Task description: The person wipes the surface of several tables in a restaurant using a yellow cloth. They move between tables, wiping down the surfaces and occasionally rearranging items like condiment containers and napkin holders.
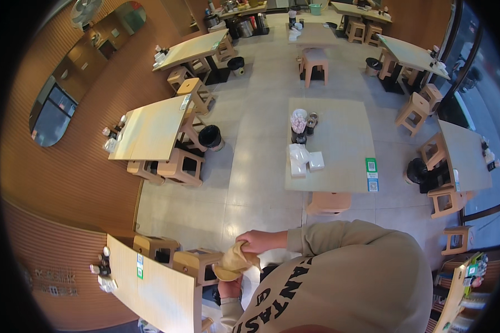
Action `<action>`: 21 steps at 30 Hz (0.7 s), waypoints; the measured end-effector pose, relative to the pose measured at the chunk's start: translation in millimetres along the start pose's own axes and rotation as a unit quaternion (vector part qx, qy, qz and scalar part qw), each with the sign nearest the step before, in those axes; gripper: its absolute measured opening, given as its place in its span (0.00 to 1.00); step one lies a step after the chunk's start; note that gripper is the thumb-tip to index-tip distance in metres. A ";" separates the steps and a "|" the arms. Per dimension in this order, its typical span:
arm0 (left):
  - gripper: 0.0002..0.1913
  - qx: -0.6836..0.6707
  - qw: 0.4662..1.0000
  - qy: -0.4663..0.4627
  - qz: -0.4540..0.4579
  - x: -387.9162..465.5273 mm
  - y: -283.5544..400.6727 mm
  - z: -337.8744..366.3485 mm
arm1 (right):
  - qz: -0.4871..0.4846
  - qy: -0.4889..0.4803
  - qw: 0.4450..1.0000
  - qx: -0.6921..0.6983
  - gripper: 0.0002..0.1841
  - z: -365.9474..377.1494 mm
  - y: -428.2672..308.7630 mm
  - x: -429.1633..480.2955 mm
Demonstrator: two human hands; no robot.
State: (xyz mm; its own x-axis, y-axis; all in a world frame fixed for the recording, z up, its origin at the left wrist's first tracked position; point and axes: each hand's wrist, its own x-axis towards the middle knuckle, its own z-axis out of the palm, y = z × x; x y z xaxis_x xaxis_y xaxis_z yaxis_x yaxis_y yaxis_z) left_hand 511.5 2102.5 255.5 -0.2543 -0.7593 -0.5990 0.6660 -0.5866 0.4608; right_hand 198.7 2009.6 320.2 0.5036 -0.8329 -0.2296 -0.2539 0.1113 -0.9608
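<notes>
My right hand (253, 242) grips the upper part of a bunched tan cloth (236, 261). Below it, my left hand (231, 287) holds the cloth's lower end, where a rounded edge folds over; its fingers are partly hidden. The cloth hangs in the air beside a tan plastic stool (187, 266), and I cannot tell whether they touch. Close to my left forearm stands a light wood-topped table (162, 297). Two printed code stickers (140, 266) are on its top, and condiment jars (104, 264) with white tissue packs (107, 284) sit at its wall end.
Ahead, another table (337, 175) carries a black holder of wrapped utensils (298, 132), two jars (311, 123) and tissue packs (301, 158). More tables and stools line the ribbed wall and the windows. A black-lined bin (211, 137) stands on the tiled floor (254, 175). Shelving (454, 291) is at right.
</notes>
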 end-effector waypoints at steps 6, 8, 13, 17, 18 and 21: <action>0.38 0.467 0.873 -0.077 0.120 131.4 82.4 39.5 | 0.017 0.073 0.990 -0.118 0.15 -39.7 -0.8 83.4; 0.41 0.529 0.818 -0.213 0.079 169.3 115.4 89.9 | 0.090 0.073 0.979 -0.169 0.13 -68.3 -12.0 100.5; 0.46 0.631 0.652 -0.390 0.154 235.8 188.4 239.1 | 0.001 0.193 0.943 -0.270 0.12 -131.5 -92.5 126.0; 0.28 0.625 0.520 -0.527 0.249 327.5 203.0 333.6 | -0.110 0.339 0.906 -0.228 0.12 -183.3 -141.0 155.4; 0.24 0.646 0.497 -0.532 0.230 354.2 207.6 349.3 | -0.070 0.361 0.902 -0.228 0.12 -199.1 -143.8 160.8; 0.21 0.693 0.516 -0.484 0.137 420.3 217.9 377.8 | -0.007 0.453 0.864 -0.221 0.12 -260.5 -132.4 173.8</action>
State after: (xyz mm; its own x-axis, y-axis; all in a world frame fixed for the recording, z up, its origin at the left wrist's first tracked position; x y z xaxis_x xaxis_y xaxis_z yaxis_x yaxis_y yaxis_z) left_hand 284.8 1549.1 351.6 -0.9621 -0.2579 -0.0891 -0.2016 0.4518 0.8690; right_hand 104.8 1709.0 448.0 -0.2922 -0.9374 0.1893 -0.6436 0.0464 -0.7639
